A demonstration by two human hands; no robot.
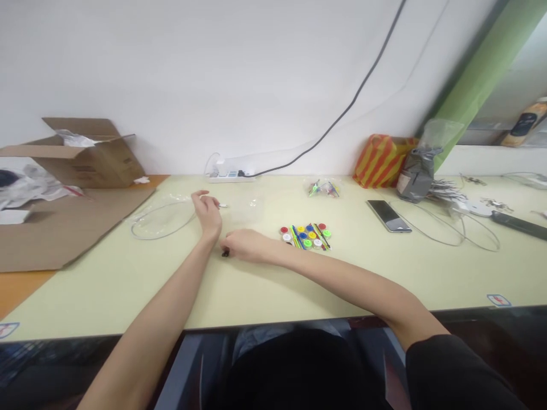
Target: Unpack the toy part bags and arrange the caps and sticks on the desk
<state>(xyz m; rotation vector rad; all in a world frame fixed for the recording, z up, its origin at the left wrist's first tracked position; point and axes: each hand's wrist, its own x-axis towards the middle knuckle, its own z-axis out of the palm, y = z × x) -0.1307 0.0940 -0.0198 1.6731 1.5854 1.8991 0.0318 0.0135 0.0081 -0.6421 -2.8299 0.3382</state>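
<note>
My left hand (pixel 207 213) is raised over the table, its fingers loosely bent and apart, with nothing visible in them. Just beyond it lie a clear plastic bag (pixel 245 209) and the white tip of a cable (pixel 223 205). Close to my left wrist, my right hand (pixel 244 245) is closed, its fingertips on a small black piece (pixel 225 253) at the tabletop. Its exact kind is too small to make out. Right of that hand, rows of round coloured pieces (pixel 307 243) and thin coloured sticks (pixel 296 236) are laid out; my forearm partly covers their lower left corner.
Behind the pieces is a small bag of coloured parts (pixel 322 189). A phone (pixel 388 216), cables and a striped bag (pixel 372 162) stand to the right. At left, an open carton (pixel 106 162) rests on flat cardboard (pixel 85 228). A power strip (pixel 228 176) lies by the wall.
</note>
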